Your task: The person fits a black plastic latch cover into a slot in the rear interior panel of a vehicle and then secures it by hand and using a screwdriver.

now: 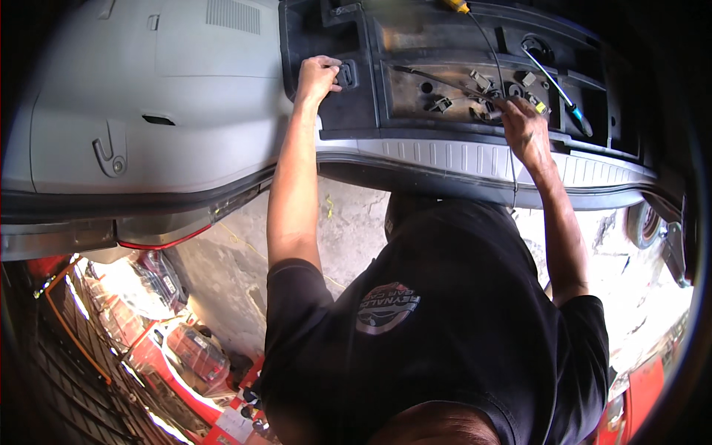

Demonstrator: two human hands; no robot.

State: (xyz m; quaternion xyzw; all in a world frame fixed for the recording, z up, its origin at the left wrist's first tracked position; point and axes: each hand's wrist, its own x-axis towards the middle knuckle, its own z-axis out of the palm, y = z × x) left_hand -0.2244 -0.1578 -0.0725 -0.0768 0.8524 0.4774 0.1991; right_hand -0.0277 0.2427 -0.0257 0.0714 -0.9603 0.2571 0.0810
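My left hand (317, 80) is closed, its fingertips at a small black latch-like fitting (345, 74) in a dark plastic panel (348, 113). My right hand (528, 132) has its fingers closed around the near end of a thin dark rod-like tool (441, 83). That rod slants up to the left over a brownish storage tray (408, 104). Around its near end lie several small metal clips (480, 80), and a yellow piece (537, 107) shows just beyond the fingers. Part of what the right hand grips is hidden by the hand.
A screwdriver with a teal and black handle (580, 119) lies across the tray's right compartments. From a yellow object (457, 6) at the top, a dark cable (491, 46) runs down past my right hand. Grey trim with a hook (110, 159) stands left; a ribbed sill (445, 156) runs in front.
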